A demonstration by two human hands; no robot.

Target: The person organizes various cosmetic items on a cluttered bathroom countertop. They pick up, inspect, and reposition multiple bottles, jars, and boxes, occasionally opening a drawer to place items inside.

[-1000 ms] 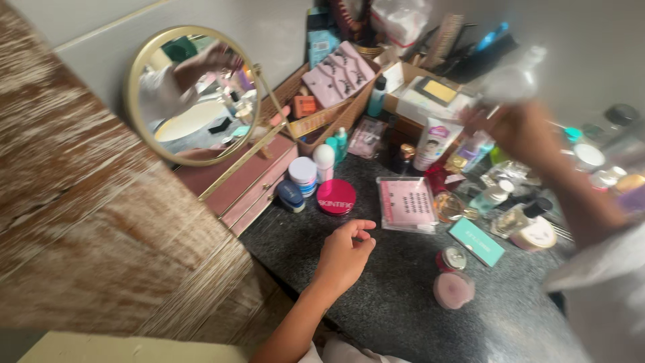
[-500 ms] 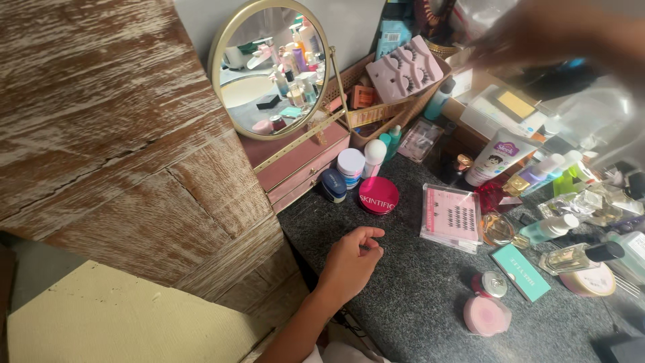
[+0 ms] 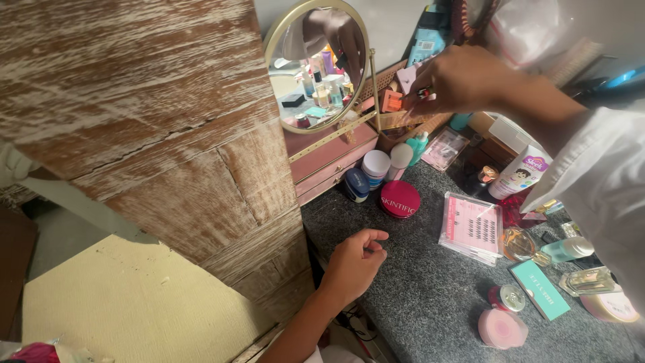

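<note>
My left hand [image 3: 356, 259] rests on the dark speckled counter [image 3: 416, 296], fingers curled in with thumb against forefinger, nothing visible in it. It lies just in front of a round magenta compact [image 3: 400, 199]. My right hand [image 3: 463, 81], in a white sleeve, is raised over the wicker basket [image 3: 430, 124] beside the round gold-rimmed mirror [image 3: 316, 67]. Its fingertips pinch a small red object [image 3: 423, 93], close to an orange box [image 3: 392, 101] in the basket. The mirror reflects this hand.
A clear pink lash tray [image 3: 472, 228], teal card [image 3: 539, 289], pink jar [image 3: 502, 328], small tin [image 3: 510, 297], perfume bottles [image 3: 586, 281] and a white tube [image 3: 519, 176] crowd the counter. A pink drawer box [image 3: 329, 161] stands under the mirror. A rough wooden panel [image 3: 148, 121] fills the left.
My right hand has swung from the far right, where it held a clear bottle, to the basket by the mirror. The view has shifted left. My left hand has stayed put.
</note>
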